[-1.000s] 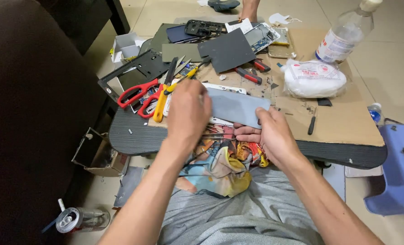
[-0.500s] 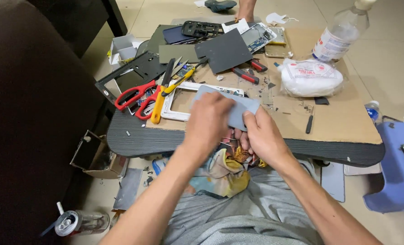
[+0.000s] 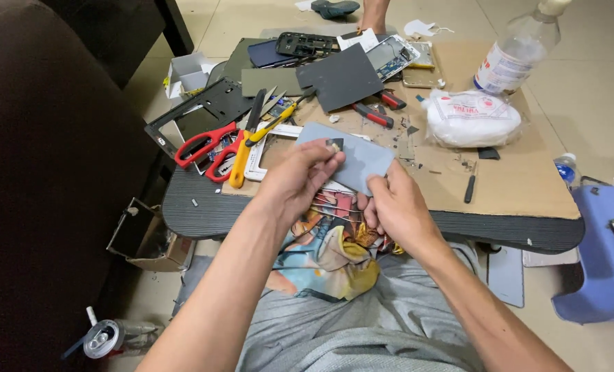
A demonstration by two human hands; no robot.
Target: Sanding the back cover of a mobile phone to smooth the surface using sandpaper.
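Observation:
Both hands hold a flat grey-blue panel (image 3: 362, 160) tilted up just above the near edge of the low dark table (image 3: 203, 210). My left hand (image 3: 297, 182) comes in from the left. Its thumb and fingertips pinch the panel's upper left part, by a small dark notch. My right hand (image 3: 396, 207) grips the panel's lower right edge from underneath. A colourful printed cloth (image 3: 328, 251) lies on my lap below the hands.
Red scissors (image 3: 203, 146), a yellow-handled tool (image 3: 240, 162) and a white frame (image 3: 262, 162) lie left of the hands. On the cardboard sheet (image 3: 520, 182) lie a dark square sheet (image 3: 338, 76), a white bag (image 3: 472, 117) and a small screwdriver (image 3: 469, 187). A plastic bottle (image 3: 517, 52) stands beside it. A blue stool (image 3: 607, 262) stands at the right.
The panel has been lifted off the white frame on the table and drawn toward my body. My left hand shifted from lying on top of it to pinching its upper left part.

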